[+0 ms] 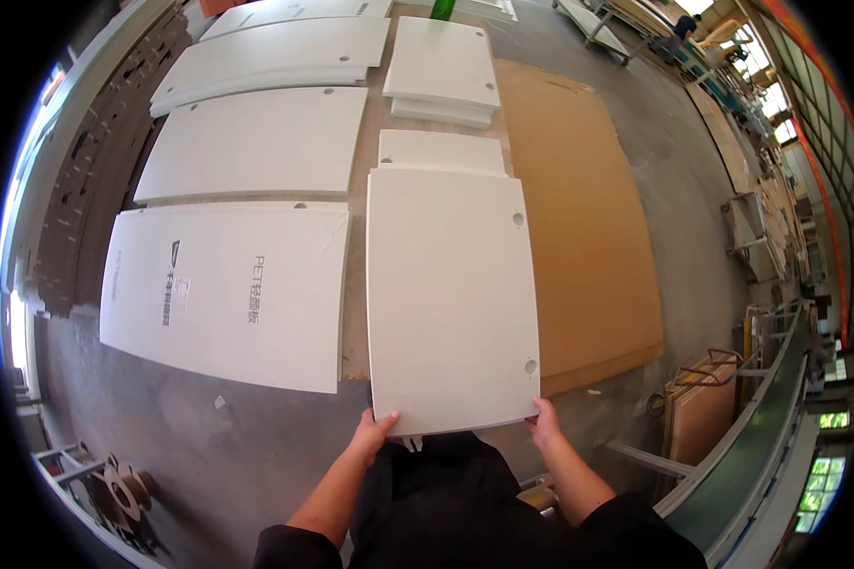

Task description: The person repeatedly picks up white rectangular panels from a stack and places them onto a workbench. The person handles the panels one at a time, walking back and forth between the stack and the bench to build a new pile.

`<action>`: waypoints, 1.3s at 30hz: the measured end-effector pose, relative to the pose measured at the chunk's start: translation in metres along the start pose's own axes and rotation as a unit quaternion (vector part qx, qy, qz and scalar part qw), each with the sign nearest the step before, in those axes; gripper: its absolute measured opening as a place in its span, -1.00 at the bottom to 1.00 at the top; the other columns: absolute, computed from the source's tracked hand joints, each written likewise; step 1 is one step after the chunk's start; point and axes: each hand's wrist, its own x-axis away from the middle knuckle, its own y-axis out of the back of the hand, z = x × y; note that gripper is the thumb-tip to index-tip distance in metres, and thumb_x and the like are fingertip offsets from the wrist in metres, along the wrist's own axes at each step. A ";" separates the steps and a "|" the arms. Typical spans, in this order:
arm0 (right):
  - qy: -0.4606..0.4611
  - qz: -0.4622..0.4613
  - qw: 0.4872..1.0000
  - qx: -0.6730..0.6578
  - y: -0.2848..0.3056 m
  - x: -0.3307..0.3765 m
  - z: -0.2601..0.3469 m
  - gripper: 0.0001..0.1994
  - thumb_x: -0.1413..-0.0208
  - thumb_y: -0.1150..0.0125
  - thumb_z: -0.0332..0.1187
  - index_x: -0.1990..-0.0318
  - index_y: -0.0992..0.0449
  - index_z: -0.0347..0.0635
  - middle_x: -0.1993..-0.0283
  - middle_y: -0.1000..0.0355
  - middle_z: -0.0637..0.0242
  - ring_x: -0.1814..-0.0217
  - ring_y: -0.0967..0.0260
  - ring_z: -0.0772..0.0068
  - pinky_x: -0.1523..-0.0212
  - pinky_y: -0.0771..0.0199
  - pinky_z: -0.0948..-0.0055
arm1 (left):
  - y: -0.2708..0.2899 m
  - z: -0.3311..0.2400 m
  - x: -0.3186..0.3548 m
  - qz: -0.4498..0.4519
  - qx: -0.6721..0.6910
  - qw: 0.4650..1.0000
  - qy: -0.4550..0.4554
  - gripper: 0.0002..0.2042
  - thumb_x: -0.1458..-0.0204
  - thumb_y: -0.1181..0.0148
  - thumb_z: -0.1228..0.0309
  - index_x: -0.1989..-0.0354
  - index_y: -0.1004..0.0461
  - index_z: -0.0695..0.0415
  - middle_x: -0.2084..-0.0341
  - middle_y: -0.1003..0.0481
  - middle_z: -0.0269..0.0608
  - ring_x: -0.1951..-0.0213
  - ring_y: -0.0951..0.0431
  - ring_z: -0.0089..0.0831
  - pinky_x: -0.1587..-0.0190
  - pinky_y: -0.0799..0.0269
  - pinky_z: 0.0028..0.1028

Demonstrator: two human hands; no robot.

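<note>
I hold a white rectangular panel [451, 294] by its near edge, flat out in front of me, with two round holes along its right side. My left hand [374, 431] grips the near left corner and my right hand [545, 422] grips the near right corner. Under its far end lies another white panel [441, 150]. Both sit over a brown board [588, 237] on the floor.
Large white panels lie to the left: a printed one [223, 294], another [256, 142] behind it, and more farther back. A stack of smaller white panels [443, 71] sits ahead. Metal parts [114, 493] lie at lower left. A conveyor frame [759, 446] and wooden boards [702, 417] stand at right.
</note>
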 end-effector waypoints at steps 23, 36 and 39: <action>-0.138 0.210 0.967 0.037 -0.016 -0.004 0.069 -0.41 -0.36 0.13 0.03 -0.33 -0.28 -0.26 -0.34 -0.33 0.08 -0.38 -0.27 0.04 -0.37 -0.22 0.08 | -0.026 -0.051 -0.016 -0.026 0.138 0.990 -0.022 -0.34 -0.19 -0.19 0.02 -0.21 -0.28 0.38 -0.02 -0.49 0.01 -0.02 -0.52 -0.22 -0.10 -0.45 -0.26; -0.107 0.255 0.960 0.045 -0.029 -0.003 0.137 -0.35 -0.35 0.06 0.10 -0.35 -0.26 -0.27 -0.36 -0.30 0.07 -0.39 -0.25 0.07 -0.38 -0.21 0.10 | -0.049 -0.134 0.003 -0.044 0.108 0.992 -0.056 -0.41 -0.24 -0.12 0.06 -0.20 -0.34 0.39 -0.01 -0.51 0.02 -0.01 -0.54 -0.21 -0.06 -0.48 -0.24; -0.096 0.264 0.957 0.078 -0.034 -0.011 0.153 -0.33 -0.34 0.03 0.12 -0.35 -0.25 -0.27 -0.37 -0.29 0.08 -0.40 -0.23 0.08 -0.39 -0.20 0.10 | -0.049 -0.149 -0.008 -0.058 0.128 0.988 -0.061 -0.39 -0.19 -0.20 0.06 -0.12 -0.38 0.45 0.07 -0.55 0.06 0.06 -0.58 -0.22 0.01 -0.50 -0.27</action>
